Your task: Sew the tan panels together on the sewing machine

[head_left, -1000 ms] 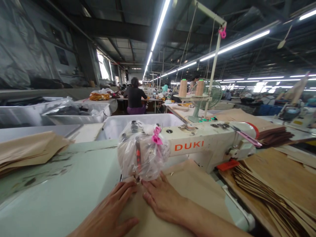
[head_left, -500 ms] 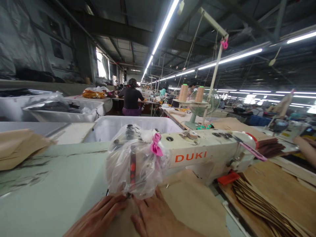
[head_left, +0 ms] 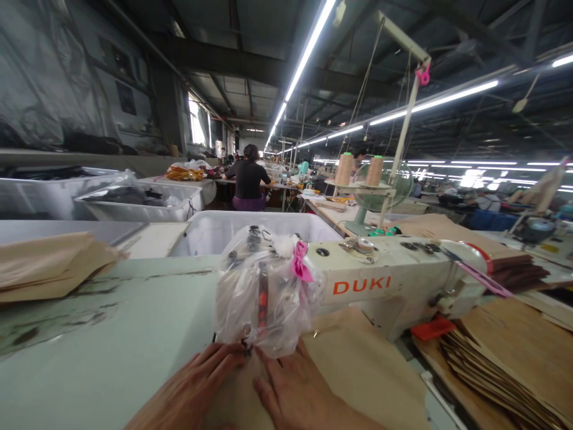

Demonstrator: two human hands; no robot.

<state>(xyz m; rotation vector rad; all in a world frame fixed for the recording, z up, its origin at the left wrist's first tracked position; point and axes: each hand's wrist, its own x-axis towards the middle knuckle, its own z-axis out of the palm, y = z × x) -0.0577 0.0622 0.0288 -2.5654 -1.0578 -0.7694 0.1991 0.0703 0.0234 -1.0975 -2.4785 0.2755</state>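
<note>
A sewing machine (head_left: 362,283) marked DUKI spans the middle, its needle end wrapped in a clear plastic bag (head_left: 282,310) tied with a pink ribbon (head_left: 301,263). Beneath it lies a tan fabric piece (head_left: 367,364). My left hand (head_left: 197,379) rests on the fabric's left edge, fingers extended toward the presser foot. Flat on the fabric to the right of the foot is my right hand (head_left: 298,382), its fingers spread and the fingertips partly under the bag. The needle is hidden by the plastic.
Tan fabric (head_left: 49,263) is stacked on the left of the pale green table (head_left: 111,346). More stacked pieces (head_left: 514,352) and a red tray (head_left: 433,328) lie at right. Behind the machine are a white bin (head_left: 264,224), thread cones (head_left: 344,170), a fan and a seated person (head_left: 250,182).
The view has turned slightly left, so the machine and both hands appear further right. Both hands stay on the fabric beside the presser foot.
</note>
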